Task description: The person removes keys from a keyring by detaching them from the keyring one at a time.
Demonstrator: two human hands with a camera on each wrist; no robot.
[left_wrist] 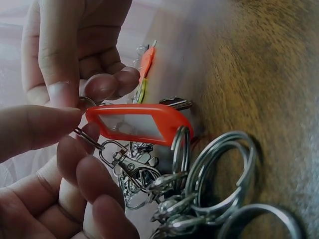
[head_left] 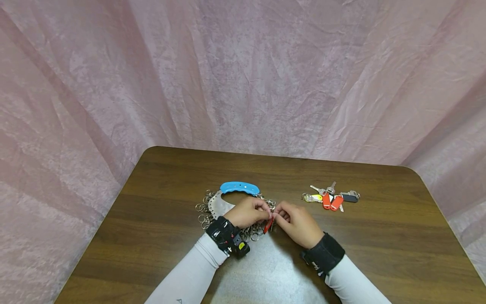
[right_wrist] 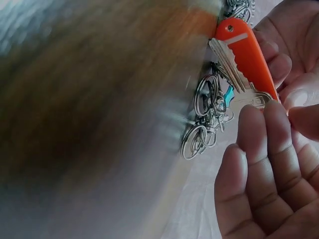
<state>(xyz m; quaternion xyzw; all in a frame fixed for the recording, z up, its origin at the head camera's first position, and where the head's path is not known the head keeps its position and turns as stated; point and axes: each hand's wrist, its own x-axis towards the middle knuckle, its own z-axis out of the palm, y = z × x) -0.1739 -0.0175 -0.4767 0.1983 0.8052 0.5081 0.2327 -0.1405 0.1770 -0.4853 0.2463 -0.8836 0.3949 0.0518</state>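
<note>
A metal key-holder plate [head_left: 217, 206] with a blue handle [head_left: 239, 187] lies on the table, its edge hung with several clasps and split rings. My left hand [head_left: 248, 213] is over its right side and pinches a split ring [left_wrist: 82, 133], which hangs on a swivel clasp [left_wrist: 130, 167]. Close against it, my right hand [head_left: 298, 223] pinches a red key tag [right_wrist: 249, 52] at its ring end. A silver key [right_wrist: 230, 64] hangs beside the tag. Fingertips hide where the tag's ring and the split ring meet.
To the right on the brown wooden table [head_left: 387, 236] lies a group of keys with red tags [head_left: 336, 203], a yellow tag [head_left: 318, 197] and a dark fob [head_left: 350, 197]. A pink curtain [head_left: 281, 84] hangs behind the table.
</note>
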